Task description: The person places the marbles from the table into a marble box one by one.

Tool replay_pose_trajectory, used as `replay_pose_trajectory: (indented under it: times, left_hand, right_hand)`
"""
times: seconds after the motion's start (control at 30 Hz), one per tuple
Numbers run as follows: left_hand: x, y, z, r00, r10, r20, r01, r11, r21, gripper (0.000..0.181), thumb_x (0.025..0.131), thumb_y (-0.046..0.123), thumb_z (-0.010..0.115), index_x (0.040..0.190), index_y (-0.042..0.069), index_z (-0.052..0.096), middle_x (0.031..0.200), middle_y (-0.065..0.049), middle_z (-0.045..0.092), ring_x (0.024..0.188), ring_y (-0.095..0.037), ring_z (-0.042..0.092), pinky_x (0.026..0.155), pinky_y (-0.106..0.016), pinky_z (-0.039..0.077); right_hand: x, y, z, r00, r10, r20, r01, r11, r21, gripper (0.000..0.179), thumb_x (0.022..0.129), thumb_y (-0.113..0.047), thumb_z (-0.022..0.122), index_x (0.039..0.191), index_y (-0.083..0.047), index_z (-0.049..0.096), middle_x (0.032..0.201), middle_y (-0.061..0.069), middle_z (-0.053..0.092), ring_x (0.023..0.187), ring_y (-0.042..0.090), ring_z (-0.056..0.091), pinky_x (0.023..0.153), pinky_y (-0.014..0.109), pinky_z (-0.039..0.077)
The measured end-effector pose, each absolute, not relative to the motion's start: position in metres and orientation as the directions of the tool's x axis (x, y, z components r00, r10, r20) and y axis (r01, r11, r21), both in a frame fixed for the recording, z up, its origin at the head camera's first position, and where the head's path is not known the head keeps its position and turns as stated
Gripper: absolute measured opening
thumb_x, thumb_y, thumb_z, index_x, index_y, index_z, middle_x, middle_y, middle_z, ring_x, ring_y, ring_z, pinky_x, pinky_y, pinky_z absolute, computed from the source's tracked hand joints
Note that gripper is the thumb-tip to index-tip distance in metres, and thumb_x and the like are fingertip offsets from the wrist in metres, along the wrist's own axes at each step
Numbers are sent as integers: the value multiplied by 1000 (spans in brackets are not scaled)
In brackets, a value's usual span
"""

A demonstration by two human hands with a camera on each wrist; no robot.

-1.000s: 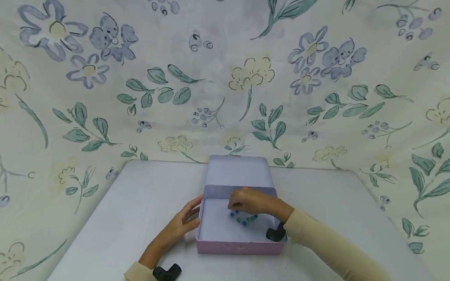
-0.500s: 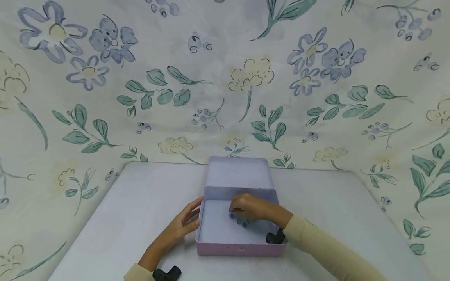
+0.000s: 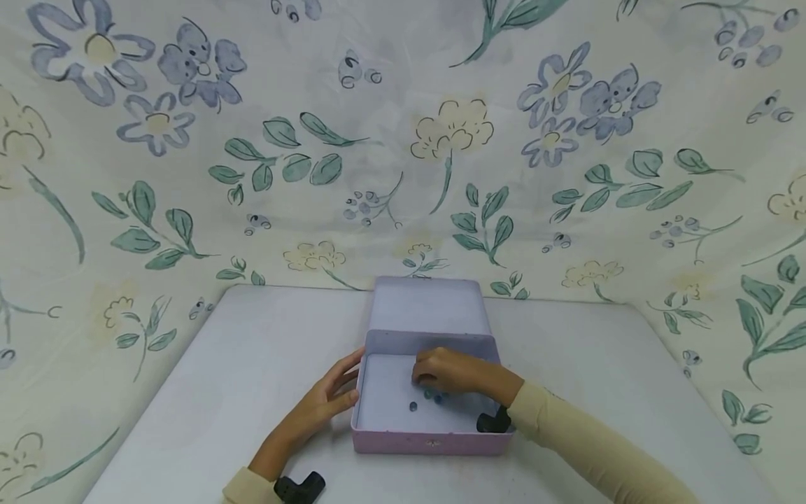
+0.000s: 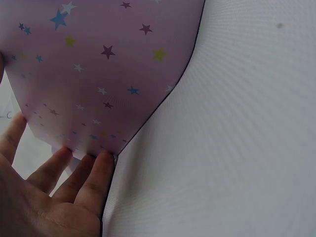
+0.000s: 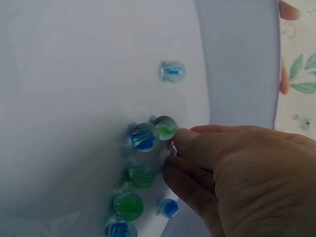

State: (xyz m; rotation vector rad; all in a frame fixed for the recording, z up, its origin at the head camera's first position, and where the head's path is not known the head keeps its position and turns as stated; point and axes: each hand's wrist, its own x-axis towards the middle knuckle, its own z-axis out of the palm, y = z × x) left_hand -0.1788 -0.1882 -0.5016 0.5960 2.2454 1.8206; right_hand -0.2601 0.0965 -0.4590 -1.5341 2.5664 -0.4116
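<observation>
A shallow lilac box [image 3: 384, 413] stands with its lid [image 3: 429, 308] open behind it. Several glass marbles lie inside, among them a green one [image 5: 166, 128], a blue one [image 5: 144, 137] and a pale one with a blue streak [image 5: 172, 72] lying apart. My right hand [image 3: 443, 371] reaches into the box over the marbles, its fingers bent. One fingertip is right at the green marble; I cannot tell whether the fingers hold one. The extended fingers of my left hand [image 3: 330, 395] rest against the box's left side, which bears printed stars in the left wrist view.
The box stands on a white table [image 3: 271, 357]. Behind the table hangs a floral cloth [image 3: 378, 140]. A black wrist device [image 3: 494, 420] on the right arm sits over the box's front right corner; another [image 3: 300, 488] is on the left wrist.
My right hand has lowered slightly and covers part of the former ring of marbles. One marble has separated and now lies closer to the front. The left hand stays put.
</observation>
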Motion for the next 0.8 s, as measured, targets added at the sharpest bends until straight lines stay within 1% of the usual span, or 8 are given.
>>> replay_pose_trajectory:
  times: [0.17, 0.23, 0.33, 0.53, 0.63, 0.7, 0.8]
  left_hand:
    - [-179, -189, -502, -905, 415, 91, 175, 167, 970, 67, 101, 12, 54, 160, 20, 22, 167, -14, 16, 148, -52, 23, 113, -73, 24]
    - [-179, -188, -502, -907, 413, 88, 169, 163, 972, 67, 101, 13, 54, 160, 21, 22, 167, -14, 16, 148, -52, 23, 113, -73, 24]
    - [-178, -187, -501, -907, 413, 84, 162, 156, 974, 67, 101, 13, 54, 160, 21, 22, 168, -14, 16, 148, -52, 23, 114, -72, 24]
    - [-177, -188, -503, -906, 414, 85, 165, 161, 973, 67, 101, 13, 54, 160, 20, 22, 168, -14, 16, 148, -52, 23, 114, -73, 24]
    - [-178, -188, -504, -907, 413, 89, 171, 164, 972, 67, 101, 13, 54, 160, 20, 22, 167, -13, 16, 148, -52, 23, 113, -73, 24]
    - [-179, -189, -503, -904, 417, 93, 175, 163, 971, 67, 101, 13, 54, 160, 20, 22, 167, -13, 16, 148, -52, 22, 113, -73, 24]
    - [-179, -188, -502, -900, 425, 100, 182, 157, 971, 67, 102, 12, 53, 160, 19, 21, 168, -14, 15, 148, -52, 22, 113, -73, 24]
  right_hand:
    - [-261, 97, -454, -516, -854, 71, -810, 459, -365, 15, 92, -9, 71, 106, -8, 76, 100, 2, 74, 88, 3, 67, 77, 8, 53]
    - [-262, 97, -451, -519, -849, 102, -808, 448, -382, 14, 92, -8, 72, 105, -7, 76, 98, 2, 75, 86, 3, 67, 76, 8, 53]
    - [-262, 97, -445, -503, -855, 127, -820, 426, -381, 14, 91, -7, 72, 104, -6, 77, 96, 2, 75, 85, 3, 67, 76, 7, 53]
    - [-258, 103, -425, -480, -872, 98, -828, 414, -378, 14, 92, -7, 71, 105, -4, 76, 95, 2, 74, 84, 2, 65, 76, 7, 52]
    - [-255, 113, -413, -473, -874, 113, -834, 403, -377, 14, 92, -7, 71, 105, -4, 75, 94, 2, 72, 83, 2, 64, 75, 9, 53]
    - [-252, 123, -405, -479, -868, 131, -832, 402, -381, 14, 92, -6, 71, 106, -4, 75, 95, 2, 72, 83, 3, 64, 76, 11, 54]
    - [-248, 141, -397, -509, -847, 154, -823, 427, -375, 15, 91, -6, 72, 105, -8, 75, 97, 0, 73, 87, 2, 65, 77, 12, 55]
